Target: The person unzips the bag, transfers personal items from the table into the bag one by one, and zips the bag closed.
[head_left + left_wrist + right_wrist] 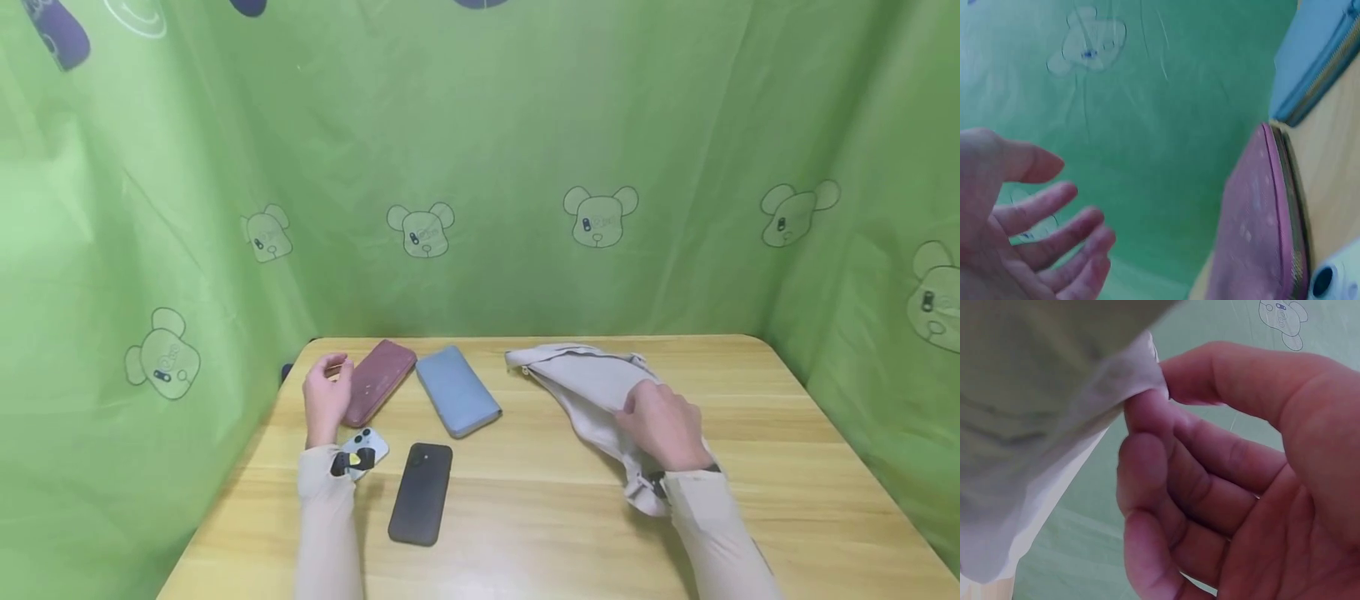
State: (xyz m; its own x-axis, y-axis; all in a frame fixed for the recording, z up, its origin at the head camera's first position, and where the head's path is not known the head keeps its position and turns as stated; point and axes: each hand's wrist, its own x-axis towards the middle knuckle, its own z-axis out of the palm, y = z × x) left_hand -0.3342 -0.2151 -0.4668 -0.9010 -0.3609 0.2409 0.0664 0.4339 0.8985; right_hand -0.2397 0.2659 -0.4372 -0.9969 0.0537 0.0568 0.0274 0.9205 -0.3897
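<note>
At the right, my right hand point(663, 423) pinches the fabric of a pale grey zippered bag point(592, 379) between thumb and forefinger. The right wrist view shows the bag's cloth point(1141, 369) caught at those fingertips. My left hand point(327, 396) is raised beside a maroon zip wallet point(381, 379), its fingers loosely bent with nothing in them. In the left wrist view that wallet point(1254, 219) stays apart from the hand point(1041, 219). A light blue wallet point(457, 392) lies right of the maroon one. Part of a white phone point(375, 446) is hidden under the left wrist.
A black phone point(422, 493) lies face down on the wooden table point(540, 517), nearer than the wallets. Green curtains point(495, 283) with bear heads hang behind the table and along both sides.
</note>
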